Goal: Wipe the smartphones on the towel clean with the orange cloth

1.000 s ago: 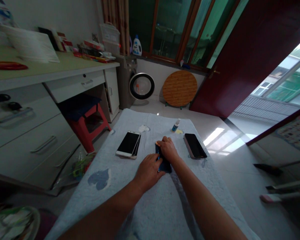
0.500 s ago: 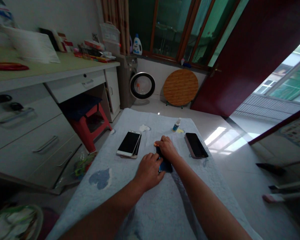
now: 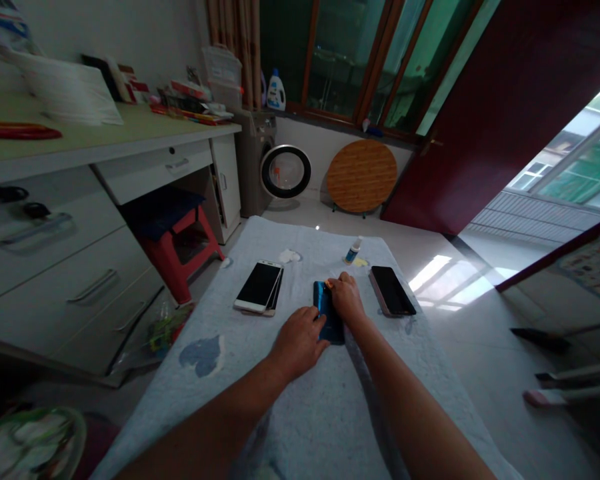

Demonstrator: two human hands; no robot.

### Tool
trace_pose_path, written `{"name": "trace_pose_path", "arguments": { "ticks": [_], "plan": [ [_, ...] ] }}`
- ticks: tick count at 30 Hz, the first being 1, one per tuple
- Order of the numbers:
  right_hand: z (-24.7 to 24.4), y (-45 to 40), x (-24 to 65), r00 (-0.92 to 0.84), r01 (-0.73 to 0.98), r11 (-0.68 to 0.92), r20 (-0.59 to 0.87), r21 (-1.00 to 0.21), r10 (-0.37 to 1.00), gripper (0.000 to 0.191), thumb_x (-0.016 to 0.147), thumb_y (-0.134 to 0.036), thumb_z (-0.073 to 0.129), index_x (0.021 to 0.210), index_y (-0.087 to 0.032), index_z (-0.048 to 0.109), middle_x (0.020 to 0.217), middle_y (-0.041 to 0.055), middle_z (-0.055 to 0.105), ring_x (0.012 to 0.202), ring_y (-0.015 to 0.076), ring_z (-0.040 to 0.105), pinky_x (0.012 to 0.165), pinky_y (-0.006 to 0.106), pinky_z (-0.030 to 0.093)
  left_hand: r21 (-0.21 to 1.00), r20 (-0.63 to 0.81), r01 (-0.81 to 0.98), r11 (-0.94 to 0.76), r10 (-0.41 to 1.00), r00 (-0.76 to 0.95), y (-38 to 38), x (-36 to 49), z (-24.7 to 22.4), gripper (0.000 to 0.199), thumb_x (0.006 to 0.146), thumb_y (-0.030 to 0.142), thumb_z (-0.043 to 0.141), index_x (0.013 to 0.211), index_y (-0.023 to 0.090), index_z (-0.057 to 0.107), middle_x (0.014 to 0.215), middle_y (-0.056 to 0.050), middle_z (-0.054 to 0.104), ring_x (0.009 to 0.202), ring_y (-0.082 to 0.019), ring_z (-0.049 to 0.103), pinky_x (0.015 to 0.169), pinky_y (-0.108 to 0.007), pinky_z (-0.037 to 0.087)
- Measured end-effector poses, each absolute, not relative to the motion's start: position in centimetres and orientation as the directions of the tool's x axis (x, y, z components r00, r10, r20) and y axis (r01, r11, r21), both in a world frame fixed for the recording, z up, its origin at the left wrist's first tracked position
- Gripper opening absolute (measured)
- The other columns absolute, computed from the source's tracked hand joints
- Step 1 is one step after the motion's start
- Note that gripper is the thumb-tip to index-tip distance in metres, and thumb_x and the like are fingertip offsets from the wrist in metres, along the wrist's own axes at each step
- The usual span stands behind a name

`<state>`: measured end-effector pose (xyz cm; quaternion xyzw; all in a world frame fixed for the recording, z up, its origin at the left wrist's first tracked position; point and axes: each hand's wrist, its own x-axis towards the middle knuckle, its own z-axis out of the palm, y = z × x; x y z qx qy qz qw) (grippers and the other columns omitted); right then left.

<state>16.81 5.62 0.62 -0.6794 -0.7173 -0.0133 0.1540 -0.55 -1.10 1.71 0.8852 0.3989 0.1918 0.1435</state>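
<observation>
A dark blue phone (image 3: 335, 328) lies on the cloth-covered table between my two hands. My left hand (image 3: 301, 340) rests against its left side, fingers bent around that edge. Over the phone's upper right part, my right hand (image 3: 347, 297) pinches a small orange item (image 3: 329, 284), perhaps a cloth or pad. Two stacked phones, a white-framed one (image 3: 259, 287) on top, are to the left. Another dark-screened phone (image 3: 393, 291) lies to the right. A small spray bottle (image 3: 353, 251) with a blue label stands beyond my right hand.
The light blue cloth (image 3: 220, 400) hangs over the table's edges. At the left are a drawer desk (image 3: 150, 167) and a red stool (image 3: 180, 267). A washing machine (image 3: 253, 160) with its door open and a round wooden board (image 3: 363, 175) are behind.
My right hand has moved right with the orange item, from the phone's upper left corner to its upper right part. More of the phone's top shows. My left hand has barely moved.
</observation>
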Motion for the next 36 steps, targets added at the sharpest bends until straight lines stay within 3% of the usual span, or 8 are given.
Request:
{"name": "trace_pose_path", "arguments": {
  "ticks": [10,22,29,36],
  "plan": [
    [1.0,6.1,14.4,-0.249,0.946,0.282,0.198,-0.158,0.948,0.026,0.097,-0.028,0.046,0.096,-0.021,0.071,0.092,0.0063,0.053,0.087,0.0184,0.045,0.078,0.026,0.033,0.406,0.202,0.655,-0.637,0.762,0.616,-0.9,-0.6,1.7,0.035,0.081,0.037,0.069,0.111,0.019,0.062,0.106,-0.007,0.059,0.102,-0.026,0.054,0.092,-0.040,0.045],
    [0.0,5.3,17.6,0.014,0.977,0.040,0.248,-0.209,0.969,0.029,0.098,-0.024,0.041,0.095,-0.020,0.070,0.087,0.0064,0.051,0.081,0.0184,0.044,0.077,0.028,0.032,0.427,0.256,0.632,-0.646,0.757,0.601,-0.7,-0.7,1.1,0.037,0.079,0.036,0.070,0.111,0.018,0.062,0.108,-0.008,0.060,0.102,-0.026,0.055,0.092,-0.040,0.045],
    [0.3,2.6,17.3,-0.122,0.944,0.195,0.268,-0.266,0.956,0.024,0.096,-0.022,0.045,0.094,-0.022,0.069,0.085,0.0035,0.048,0.081,0.0172,0.043,0.073,0.026,0.034,0.481,0.245,0.618,-0.622,0.772,0.586,-0.4,-0.8,0.7,0.035,0.076,0.034,0.074,0.105,0.019,0.061,0.105,-0.007,0.062,0.102,-0.026,0.057,0.092,-0.039,0.045],
    [1.5,-2.8,16.4,-0.267,0.902,0.330,0.243,-0.278,0.933,0.016,0.095,-0.022,0.051,0.095,-0.022,0.067,0.085,0.0041,0.050,0.080,0.0170,0.043,0.073,0.027,0.035,0.534,0.257,0.593,-0.603,0.784,0.565,-0.1,-0.9,0.4,0.062,0.075,0.031,0.074,0.129,0.021,0.045,0.122,-0.009,0.058,0.112,-0.026,0.055,0.097,-0.041,0.045]
  ]
}}
